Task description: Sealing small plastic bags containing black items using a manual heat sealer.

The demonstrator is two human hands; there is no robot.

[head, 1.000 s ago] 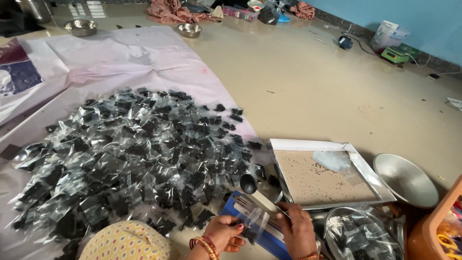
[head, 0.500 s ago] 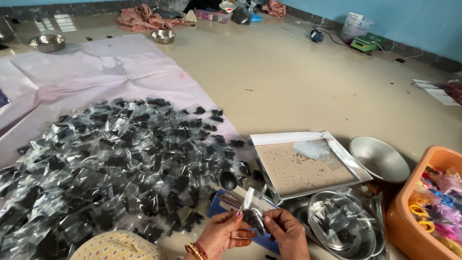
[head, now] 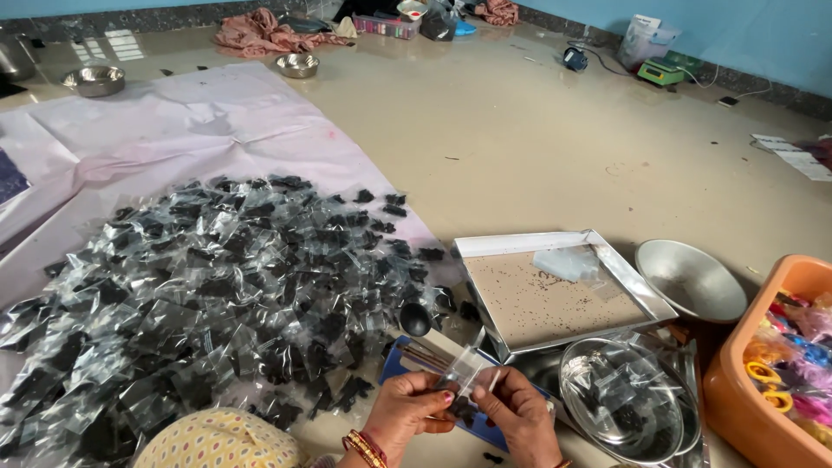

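From the head camera we see both hands low in the frame, meeting over one small clear packet (head: 464,381) with dark contents. The left hand (head: 409,409) pinches the packet's left side, and the right hand (head: 520,416) pinches its right side, fingers closed on the plastic. The packet sits between the two thumbs, held above the floor, just in front of a blue board (head: 407,364) that lies under the hands. Red bangles (head: 366,447) ring the left wrist.

Just beyond the packet we see a small black scoop (head: 415,319) resting on the board, its handle running toward the hands. To the left spreads a big heap of filled packets (head: 217,303) on a pale pink sheet (head: 173,130). To the right stands a square steel tray (head: 563,295) with scattered dark specks and a stack of empty clear bags (head: 568,263) in its far corner. Near the right hand is a round steel bowl (head: 624,399) covered with clear plastic, with a few packets inside. An empty steel bowl (head: 691,280) sits beyond the tray, and an orange tub (head: 763,381) with coloured items touches the right edge. At the bottom edge we see a yellow patterned cloth (head: 221,442).
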